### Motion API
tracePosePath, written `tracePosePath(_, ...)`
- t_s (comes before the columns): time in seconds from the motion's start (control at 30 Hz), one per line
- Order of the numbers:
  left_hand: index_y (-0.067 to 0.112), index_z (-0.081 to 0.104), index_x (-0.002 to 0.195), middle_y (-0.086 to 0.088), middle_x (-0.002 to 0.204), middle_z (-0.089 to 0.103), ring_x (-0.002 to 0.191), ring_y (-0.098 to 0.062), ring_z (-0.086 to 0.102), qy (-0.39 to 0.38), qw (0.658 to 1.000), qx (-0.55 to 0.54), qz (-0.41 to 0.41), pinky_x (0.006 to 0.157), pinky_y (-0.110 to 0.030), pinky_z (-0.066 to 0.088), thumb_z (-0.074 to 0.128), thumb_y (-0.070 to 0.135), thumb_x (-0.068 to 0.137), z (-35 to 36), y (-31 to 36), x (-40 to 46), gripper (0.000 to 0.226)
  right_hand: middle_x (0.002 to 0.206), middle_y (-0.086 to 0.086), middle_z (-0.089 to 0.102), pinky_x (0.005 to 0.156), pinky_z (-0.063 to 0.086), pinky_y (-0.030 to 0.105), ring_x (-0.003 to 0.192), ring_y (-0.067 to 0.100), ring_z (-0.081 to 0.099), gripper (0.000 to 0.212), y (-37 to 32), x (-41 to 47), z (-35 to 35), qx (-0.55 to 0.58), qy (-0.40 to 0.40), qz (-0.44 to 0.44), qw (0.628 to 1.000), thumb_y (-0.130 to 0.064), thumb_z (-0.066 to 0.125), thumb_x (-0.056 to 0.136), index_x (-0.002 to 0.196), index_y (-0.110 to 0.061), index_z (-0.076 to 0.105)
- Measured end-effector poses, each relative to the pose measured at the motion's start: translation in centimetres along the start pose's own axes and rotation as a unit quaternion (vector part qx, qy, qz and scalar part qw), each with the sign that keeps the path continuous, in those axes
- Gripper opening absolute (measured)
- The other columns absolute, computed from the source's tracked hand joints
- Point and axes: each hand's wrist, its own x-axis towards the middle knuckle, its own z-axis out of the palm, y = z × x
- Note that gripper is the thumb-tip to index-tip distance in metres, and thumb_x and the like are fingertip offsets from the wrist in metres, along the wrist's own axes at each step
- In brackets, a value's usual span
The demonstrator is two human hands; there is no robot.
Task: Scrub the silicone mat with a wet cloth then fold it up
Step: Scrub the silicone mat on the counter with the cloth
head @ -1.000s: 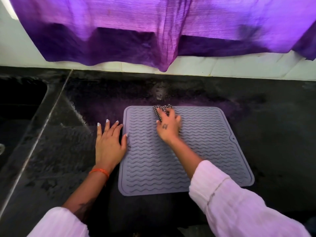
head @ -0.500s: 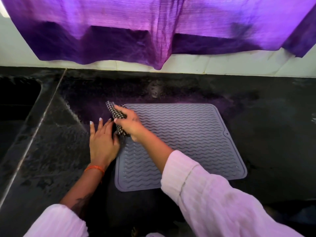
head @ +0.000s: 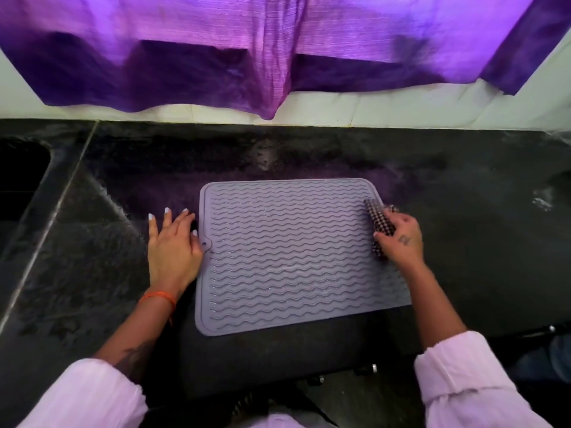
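A grey silicone mat (head: 287, 254) with wavy ridges lies flat on the black counter (head: 482, 242). My right hand (head: 400, 239) grips a bunched black-and-white checked cloth (head: 379, 223) and presses it on the mat's right edge. My left hand (head: 173, 248) lies flat on the counter with fingers spread, its thumb touching the mat's left edge beside the small hanging tab (head: 206, 244). An orange thread band circles the left wrist. The mat's near right corner is hidden behind my right forearm.
A sink basin (head: 21, 177) opens at the far left, behind a sloped drain area. A purple curtain (head: 278, 50) hangs over the white tiled wall behind the counter. Wet patches show on the counter at the right.
My right hand has swept the cloth from the mat's far left corner across to its right edge. The hanging tab now shows on the mat's left side; before it was on the right.
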Motion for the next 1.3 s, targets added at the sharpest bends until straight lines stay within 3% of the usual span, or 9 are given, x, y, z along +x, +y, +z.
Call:
tracePosePath(0.1, 0.002, 0.052, 0.131, -0.016, 0.14, 0.048, 0.14, -0.035, 0.028, -0.001, 1.0, 0.009, 0.007, 0.119, -0.045, -0.001, 0.049, 0.01, 0.093, -0.1, 0.0, -0.1, 0.04, 0.137, 0.02, 0.039, 0.103, 0.03, 0.039, 0.12, 0.039, 0.037, 0.051, 0.3, -0.5, 2.0, -0.094, -0.012, 0.022, 0.995, -0.025, 0.055, 0.088, 0.138, -0.03, 0.044)
tracePosePath(0.3, 0.004, 0.053, 0.131, -0.014, 0.141, 0.048, 0.141, -0.033, 0.026, -0.004, 1.0, 0.018, 0.011, 0.119, -0.043, -0.004, 0.046, 0.015, 0.094, -0.1, 0.0, -0.2, 0.039, 0.139, 0.016, 0.034, 0.102, 0.031, 0.04, 0.122, 0.035, 0.031, 0.045, -2.4, -0.8, 3.7, -0.111, -0.006, 0.001, 0.994, -0.026, 0.052, 0.091, 0.136, -0.03, 0.047)
tracePosePath(0.77, 0.007, 0.056, 0.128, -0.011, 0.141, 0.049, 0.142, -0.031, 0.026, 0.01, 1.0, -0.004, 0.017, 0.119, -0.04, -0.006, 0.048, 0.014, 0.093, -0.1, 0.0, -0.2, 0.037, 0.134, 0.007, 0.028, 0.104, 0.028, 0.041, 0.12, 0.029, 0.026, 0.055, -14.7, -9.5, 12.4, -0.017, -0.151, -0.15, 0.977, -0.036, 0.054, 0.09, 0.142, -0.034, 0.035)
tracePosePath(0.97, 0.003, 0.057, 0.127, -0.015, 0.138, 0.051, 0.14, -0.034, 0.03, 0.014, 0.999, -0.02, 0.027, 0.119, -0.043, -0.003, 0.032, 0.018, 0.087, -0.3, -0.1, -0.3, 0.049, 0.131, 0.014, 0.03, 0.102, 0.03, 0.039, 0.116, 0.034, 0.029, 0.056, -18.2, -12.2, 14.5, 0.018, -0.207, -0.207, 0.956, -0.027, 0.058, 0.086, 0.138, -0.034, 0.04)
tracePosePath(1.03, 0.002, 0.056, 0.127, -0.016, 0.137, 0.052, 0.138, -0.035, 0.032, 0.024, 0.999, -0.035, 0.016, 0.119, -0.045, 0.0, 0.03, 0.018, 0.084, -0.4, -0.1, -0.2, 0.052, 0.131, 0.014, 0.034, 0.105, 0.031, 0.033, 0.118, 0.033, 0.033, 0.054, -18.8, -12.3, 14.2, 0.082, -0.231, -0.185, 0.952, -0.02, 0.058, 0.086, 0.137, -0.032, 0.044)
tracePosePath(1.1, 0.003, 0.053, 0.13, -0.016, 0.137, 0.052, 0.138, -0.036, 0.033, 0.038, 0.998, -0.056, -0.001, 0.119, -0.046, 0.001, 0.029, 0.018, 0.087, -0.5, -0.1, -0.3, 0.052, 0.132, 0.013, 0.045, 0.102, 0.037, 0.027, 0.116, 0.027, 0.046, 0.053, -19.0, -12.0, 13.2, 0.268, -0.306, -0.082, 0.91, -0.01, 0.059, 0.086, 0.135, -0.027, 0.048)
tracePosePath(1.2, 0.006, 0.049, 0.134, -0.016, 0.137, 0.052, 0.138, -0.035, 0.033, 0.041, 0.997, -0.062, -0.003, 0.119, -0.045, 0.001, 0.029, 0.024, 0.093, -0.4, -0.2, -0.3, 0.049, 0.125, 0.017, 0.057, 0.078, 0.052, 0.034, 0.09, 0.02, 0.06, 0.05, -17.7, -11.2, 10.8, 0.519, -0.397, 0.066, 0.754, 0.002, 0.052, 0.088, 0.135, -0.015, 0.048)
tracePosePath(1.23, 0.005, 0.049, 0.134, -0.016, 0.138, 0.051, 0.138, -0.035, 0.033, 0.034, 0.998, -0.054, -0.005, 0.119, -0.045, 0.001, 0.031, 0.027, 0.095, -0.3, -0.2, -0.3, 0.048, 0.124, 0.019, 0.058, 0.07, 0.053, 0.03, 0.084, 0.018, 0.06, 0.049, -16.9, -10.9, 10.0, 0.553, -0.392, 0.086, 0.73, 0.004, 0.05, 0.089, 0.135, -0.013, 0.047)
tracePosePath(1.3, 0.004, 0.05, 0.133, -0.016, 0.14, 0.049, 0.139, -0.035, 0.03, 0.017, 0.999, -0.038, -0.011, 0.119, -0.046, 0.001, 0.04, 0.027, 0.098, -0.1, -0.4, -0.3, 0.043, 0.12, 0.016, 0.06, 0.062, 0.054, 0.027, 0.08, 0.017, 0.061, 0.05, -14.5, -10.5, 8.2, 0.573, -0.35, 0.095, 0.735, 0.005, 0.05, 0.088, 0.135, -0.013, 0.048)
